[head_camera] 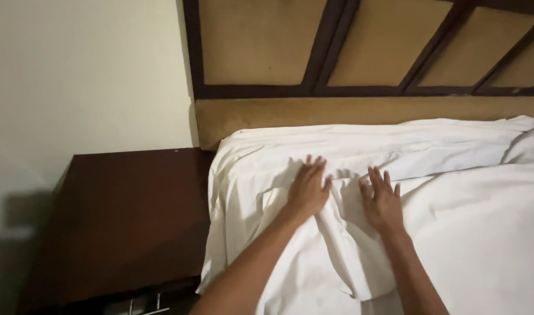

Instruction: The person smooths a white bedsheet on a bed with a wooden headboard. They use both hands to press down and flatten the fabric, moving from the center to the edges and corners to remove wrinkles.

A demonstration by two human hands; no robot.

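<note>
White bedsheet (454, 192) lies rumpled under the left hand (307, 189) and right hand (384, 204), each grip spread flat.

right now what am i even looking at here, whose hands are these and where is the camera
This is a single view from a camera worn on a person's head, looking down at their own bare arms. The left hand and the right hand both lie flat, fingers spread, on a rumpled white cotton bed sheet near the head of a bed. Neither hand grips anything; they only press on the cloth. Behind the bed stands a tan padded headboard with dark wooden strips. To the left is a dark brown wooden bedside table against a pale wall.
</note>
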